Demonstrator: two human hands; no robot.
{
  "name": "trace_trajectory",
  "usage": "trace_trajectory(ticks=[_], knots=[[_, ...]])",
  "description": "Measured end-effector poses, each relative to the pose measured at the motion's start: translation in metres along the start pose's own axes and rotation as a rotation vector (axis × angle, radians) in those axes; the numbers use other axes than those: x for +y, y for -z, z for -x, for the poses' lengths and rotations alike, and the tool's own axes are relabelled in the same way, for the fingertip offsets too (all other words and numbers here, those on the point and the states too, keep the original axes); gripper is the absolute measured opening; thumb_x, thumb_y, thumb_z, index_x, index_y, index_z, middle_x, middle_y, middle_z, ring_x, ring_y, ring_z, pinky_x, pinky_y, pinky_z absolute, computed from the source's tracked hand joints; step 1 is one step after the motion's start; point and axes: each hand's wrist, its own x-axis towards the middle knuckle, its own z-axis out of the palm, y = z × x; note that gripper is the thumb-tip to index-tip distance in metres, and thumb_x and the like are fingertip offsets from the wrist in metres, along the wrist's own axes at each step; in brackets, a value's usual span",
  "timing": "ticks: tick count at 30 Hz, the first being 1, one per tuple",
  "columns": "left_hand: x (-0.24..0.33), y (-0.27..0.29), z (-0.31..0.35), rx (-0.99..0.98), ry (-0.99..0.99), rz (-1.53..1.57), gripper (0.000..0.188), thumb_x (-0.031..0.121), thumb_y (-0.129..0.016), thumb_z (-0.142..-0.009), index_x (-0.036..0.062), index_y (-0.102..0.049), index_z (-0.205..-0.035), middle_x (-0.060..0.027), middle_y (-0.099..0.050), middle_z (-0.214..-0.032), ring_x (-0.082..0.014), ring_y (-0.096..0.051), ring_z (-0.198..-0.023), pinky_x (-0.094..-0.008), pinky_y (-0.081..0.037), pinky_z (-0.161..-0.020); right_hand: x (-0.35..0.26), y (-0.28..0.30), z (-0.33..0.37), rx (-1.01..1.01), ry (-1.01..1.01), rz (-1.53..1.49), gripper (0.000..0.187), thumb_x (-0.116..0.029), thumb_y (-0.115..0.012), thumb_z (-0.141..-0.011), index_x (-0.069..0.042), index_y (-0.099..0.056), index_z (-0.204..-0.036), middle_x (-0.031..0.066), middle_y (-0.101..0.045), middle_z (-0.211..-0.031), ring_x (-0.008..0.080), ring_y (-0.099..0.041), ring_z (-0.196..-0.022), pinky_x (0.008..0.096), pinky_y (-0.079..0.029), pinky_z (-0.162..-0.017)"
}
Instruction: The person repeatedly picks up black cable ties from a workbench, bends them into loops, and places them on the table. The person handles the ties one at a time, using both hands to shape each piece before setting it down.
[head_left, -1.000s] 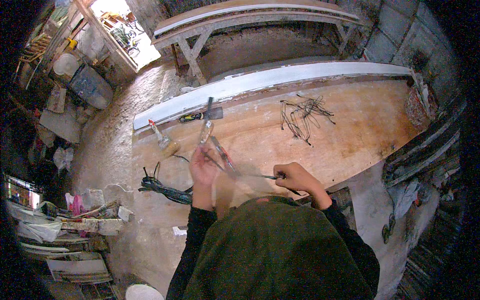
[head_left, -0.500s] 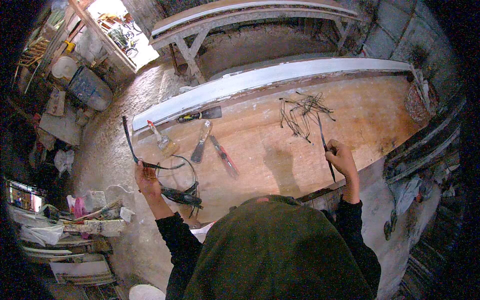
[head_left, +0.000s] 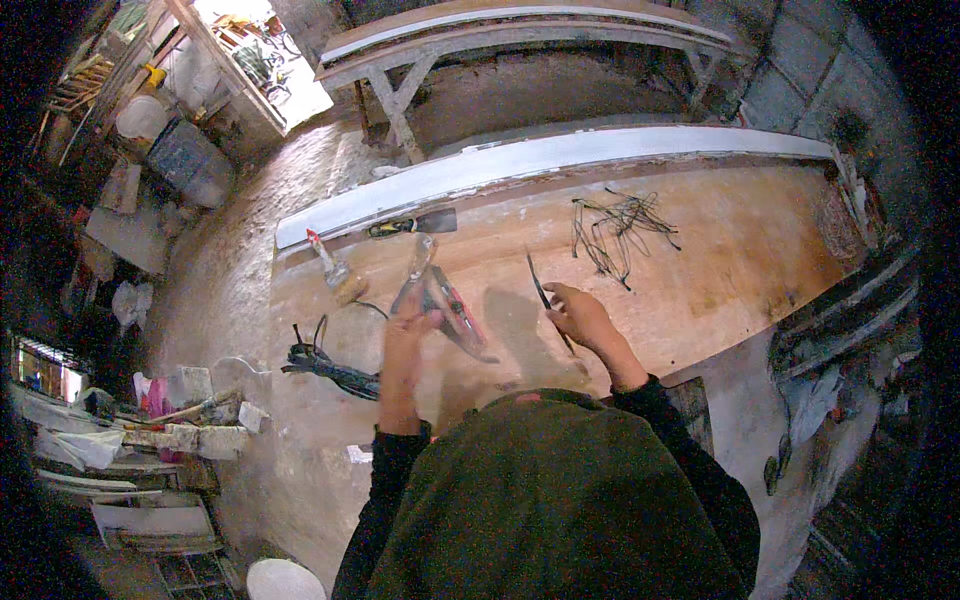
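My left hand (head_left: 410,328), smeared by motion, is over the wooden table beside a red utility knife (head_left: 456,305). A dark flexible strip (head_left: 478,352) trails from its fingers. My right hand (head_left: 578,318) pinches a thin black strip (head_left: 538,278) that sticks out above and below the fingers. A bundle of black strips (head_left: 335,370) lies by my left forearm. Beyond the left hand are a putty knife (head_left: 424,252), partly covered, and a paintbrush (head_left: 340,275). Tangled thin black cords (head_left: 625,235) rest to the far right of the right hand.
A long white-faced board (head_left: 550,150) runs along the table's (head_left: 720,270) far edge, with a scraper (head_left: 435,221) lying near it. A wooden bench (head_left: 400,90) stands behind. On the left are a blue-grey drum (head_left: 190,162) and stacked boards (head_left: 160,520); a round white lid-like thing (head_left: 285,580) is below.
My left hand has moved right and inward from the table's left side, over the tools. My right hand has moved left with its strip, away from the cords. The view has shifted slightly.
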Motion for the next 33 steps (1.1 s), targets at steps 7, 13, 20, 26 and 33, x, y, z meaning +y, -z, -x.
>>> trace_trajectory(ticks=[7,13,20,26,33], knots=[[-0.039,-0.033,0.011,-0.146,0.025,-0.339,0.014,0.013,-0.061,-0.072,0.0028,-0.062,-0.081,-0.0077,-0.048,-0.113,-0.0199,-0.042,-0.107,-0.031,-0.028,-0.092,-0.027,-0.02,0.014,-0.207,0.126,-0.611,0.028,-0.026,-0.053,-0.082,-0.004,-0.056,-0.099,0.0066,-0.059,-0.09,0.0153,-0.054,-0.083,0.0279,-0.042,-0.075],[-0.064,-0.035,0.015,-0.238,0.095,-0.383,0.018,0.021,-0.062,-0.073,0.0045,-0.063,-0.081,-0.0085,-0.057,-0.096,-0.0199,-0.042,-0.107,-0.0326,-0.034,-0.087,-0.03,-0.033,0.019,-0.291,0.069,-0.844,0.023,-0.019,-0.059,-0.078,-0.002,-0.057,-0.093,0.0022,-0.059,-0.082,0.0093,-0.052,-0.077,0.0233,-0.042,-0.071],[-0.023,-0.056,0.026,-0.301,0.042,-0.478,0.015,0.019,-0.063,-0.072,0.0071,-0.065,-0.08,-0.0083,-0.051,-0.105,-0.0198,-0.043,-0.103,-0.0322,-0.03,-0.089,-0.024,-0.036,0.021,-0.254,0.006,-0.894,0.017,-0.011,-0.061,-0.075,-0.001,-0.059,-0.088,0.0008,-0.058,-0.08,0.0069,-0.051,-0.074,0.0215,-0.041,-0.069],[-0.013,-0.055,0.03,-0.325,0.052,-0.544,0.015,0.019,-0.066,-0.069,0.0043,-0.063,-0.073,-0.0124,-0.05,-0.106,-0.0222,-0.042,-0.105,-0.0337,-0.032,-0.088,-0.03,-0.028,0.026,-0.265,-0.048,-0.993,0.013,-0.007,-0.063,-0.072,-0.001,-0.059,-0.082,0.0015,-0.058,-0.078,0.0081,-0.052,-0.073,0.0223,-0.041,-0.069],[-0.027,-0.054,0.031,-0.252,-0.067,-0.507,0.011,0.012,-0.065,-0.07,0.0032,-0.059,-0.066,-0.007,-0.055,-0.092,-0.0166,-0.049,-0.092,-0.029,-0.037,-0.081,-0.029,-0.033,0.026,-0.185,0.002,-0.976,0.008,-0.006,-0.061,-0.073,-0.003,-0.054,-0.076,0.001,-0.056,-0.074,0.0082,-0.053,-0.07,0.0219,-0.042,-0.067]])
